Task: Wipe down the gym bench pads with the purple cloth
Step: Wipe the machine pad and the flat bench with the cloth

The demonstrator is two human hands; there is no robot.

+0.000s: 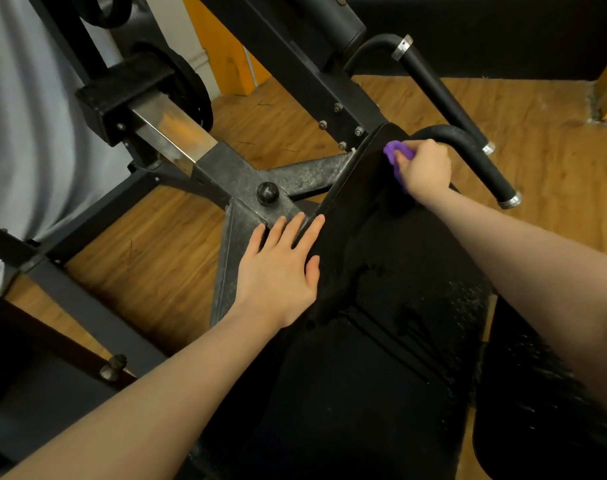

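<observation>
The person leans over a black gym bench pad [361, 265] that runs from 6 o'clock up toward 1 o'clock. Right hand [424, 168] is out at the far end of the pad, at abt 1 o'clock, fingers curled tight round the purple cloth [394, 154]. The cloth is bunched under the hand & pressed on the pad's top corner; only a bit of purple shows at the hand's left side and below the knuckles.

Left hand [281, 268] lies flat at centre, fingers straight & spread, gripping nothing. Palm sits on the pad's left edge, fingertips reach over onto the grey metal frame [239, 181] just beside it. A black round knob [267, 192] sits on that frame at abt 11 o'clock from the left hand, near but not touching.

Two black padded handles w/ silver end caps stick out at 1–2 o'clock: the near handle [482, 164] curves just behind the right hand, the far handle [437, 88] above it. Chrome square tube [170, 133] at 10 o'clock. Wood floor [149, 251] under it all. Lower pad surface at 4 o'clock looks speckled, wet or worn, can't tell which.
</observation>
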